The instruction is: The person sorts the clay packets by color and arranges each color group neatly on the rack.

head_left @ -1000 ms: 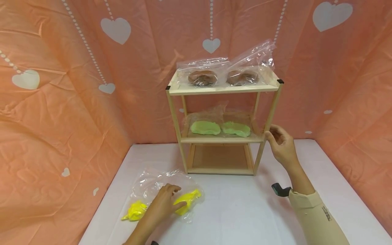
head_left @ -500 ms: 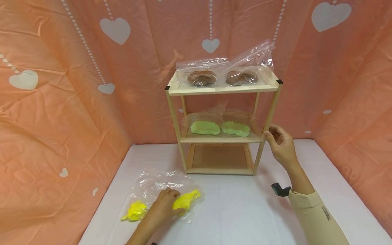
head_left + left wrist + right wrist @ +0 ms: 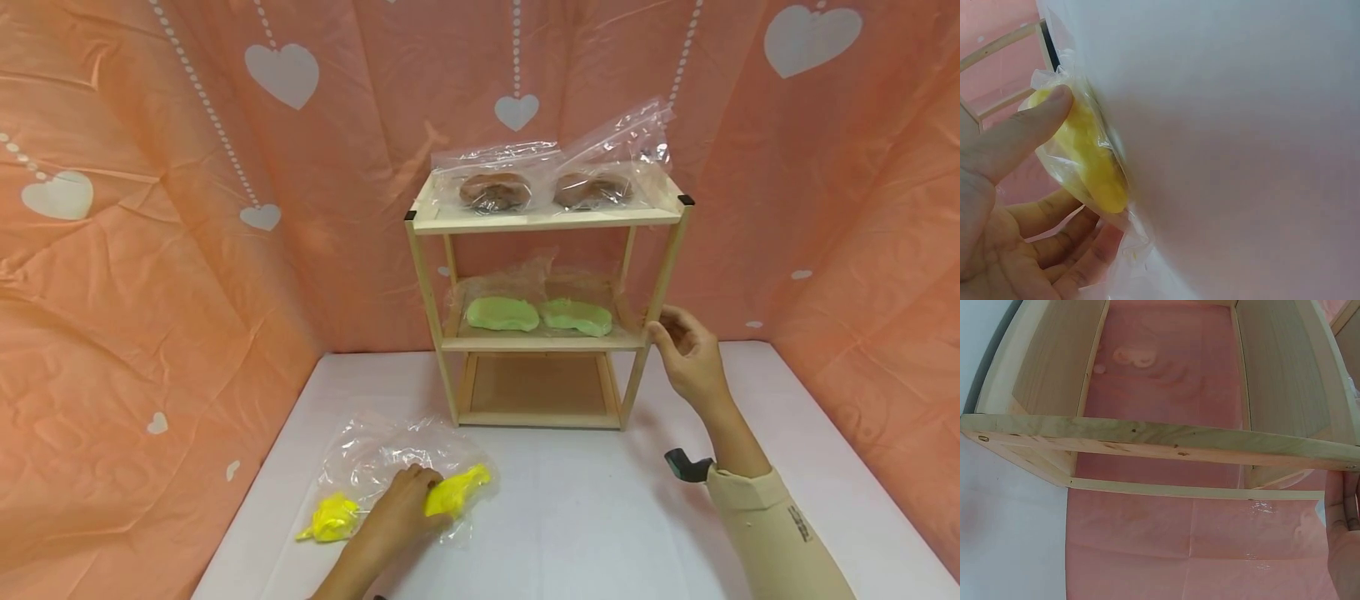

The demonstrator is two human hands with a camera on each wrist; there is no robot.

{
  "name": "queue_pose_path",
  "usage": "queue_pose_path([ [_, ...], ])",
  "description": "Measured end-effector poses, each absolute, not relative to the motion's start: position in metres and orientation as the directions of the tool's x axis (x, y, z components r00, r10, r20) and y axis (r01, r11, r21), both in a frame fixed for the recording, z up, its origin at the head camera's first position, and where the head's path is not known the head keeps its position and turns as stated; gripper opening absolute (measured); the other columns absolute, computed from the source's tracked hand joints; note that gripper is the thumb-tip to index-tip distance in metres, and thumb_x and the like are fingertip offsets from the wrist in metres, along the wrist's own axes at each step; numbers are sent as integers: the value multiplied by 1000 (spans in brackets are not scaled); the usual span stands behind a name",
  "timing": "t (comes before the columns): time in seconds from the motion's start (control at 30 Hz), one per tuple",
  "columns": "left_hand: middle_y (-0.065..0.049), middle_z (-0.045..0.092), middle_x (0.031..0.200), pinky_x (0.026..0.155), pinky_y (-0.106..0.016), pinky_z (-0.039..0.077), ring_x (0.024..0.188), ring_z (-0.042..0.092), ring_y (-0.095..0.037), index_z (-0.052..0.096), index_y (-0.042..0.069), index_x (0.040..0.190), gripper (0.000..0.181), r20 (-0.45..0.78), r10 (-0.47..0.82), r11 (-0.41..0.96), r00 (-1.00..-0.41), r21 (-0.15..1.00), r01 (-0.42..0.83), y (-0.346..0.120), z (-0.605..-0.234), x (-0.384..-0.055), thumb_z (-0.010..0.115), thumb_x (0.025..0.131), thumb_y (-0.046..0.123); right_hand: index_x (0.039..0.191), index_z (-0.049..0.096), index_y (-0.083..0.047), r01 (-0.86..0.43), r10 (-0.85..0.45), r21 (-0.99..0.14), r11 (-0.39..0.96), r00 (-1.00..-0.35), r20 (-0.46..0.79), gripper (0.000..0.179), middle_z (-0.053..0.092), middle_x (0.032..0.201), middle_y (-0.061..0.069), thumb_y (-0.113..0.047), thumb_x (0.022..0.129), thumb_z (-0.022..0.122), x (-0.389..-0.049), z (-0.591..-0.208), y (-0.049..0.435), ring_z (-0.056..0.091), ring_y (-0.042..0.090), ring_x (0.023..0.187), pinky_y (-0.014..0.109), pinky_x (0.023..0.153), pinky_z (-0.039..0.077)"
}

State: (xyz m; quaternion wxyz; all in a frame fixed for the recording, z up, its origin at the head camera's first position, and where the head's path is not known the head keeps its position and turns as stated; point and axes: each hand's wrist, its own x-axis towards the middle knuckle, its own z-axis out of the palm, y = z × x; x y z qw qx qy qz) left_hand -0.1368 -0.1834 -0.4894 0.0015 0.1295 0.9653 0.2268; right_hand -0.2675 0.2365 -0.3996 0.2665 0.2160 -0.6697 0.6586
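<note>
My left hand (image 3: pixel 408 510) grips a clear plastic bag with a soft yellow lump (image 3: pixel 454 492) in it, on the white table. In the left wrist view the thumb presses on top of the bagged yellow lump (image 3: pixel 1088 150), with the other fingers beneath. Left of this hand lies a second yellow lump (image 3: pixel 333 517) under clear plastic. My right hand (image 3: pixel 688 354) holds the right front post of a three-level wooden rack (image 3: pixel 543 343) at middle-shelf height. Its thumb is at the post; the fingertips are partly hidden behind it.
Two bagged brown rings (image 3: pixel 495 192) lie on the rack's top shelf. Two bagged pale green pieces (image 3: pixel 502 314) lie on its middle shelf. The bottom shelf (image 3: pixel 540 419) shows a bare board. A pink curtain (image 3: pixel 360 208) with hearts surrounds the table (image 3: pixel 570 517).
The left hand's fingers have lowered and closed onto the bagged right-hand yellow lump, whose near edge has lifted slightly. The right hand has stayed at the rack's post.
</note>
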Motion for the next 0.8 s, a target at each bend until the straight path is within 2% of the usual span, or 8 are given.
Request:
queue_pose_path([
  [0.4, -3, 62, 104, 90, -49, 58, 101, 59, -26, 70, 6, 113, 45, 65, 253, 878, -965, 403, 257, -183, -491, -138, 95, 79, 21, 126, 58, 25, -647, 59, -761, 46, -759, 648, 26, 71, 104, -6, 17, 101, 58, -268, -400, 237, 66, 7, 95, 14, 87, 54],
  [0.63, -1, 61, 99, 88, -44, 56, 96, 56, -23, 71, 6, 108, 39, 103, 293, 867, -951, 390, 310, -184, -494, -137, 93, 77, 14, 125, 58, 26, -651, 58, -758, 39, -756, 652, 25, 71, 104, -5, 18, 101, 58, -268, -400, 237, 65, 7, 95, 14, 87, 54],
  [0.8, 2, 61, 98, 86, -42, 56, 93, 55, -20, 72, 7, 109, 39, 110, 310, 858, -944, 395, 328, -185, -493, -136, 93, 77, 15, 124, 58, 26, -648, 58, -761, 46, -758, 649, 25, 71, 103, -6, 17, 101, 58, -267, -400, 237, 65, 7, 94, 14, 86, 54],
])
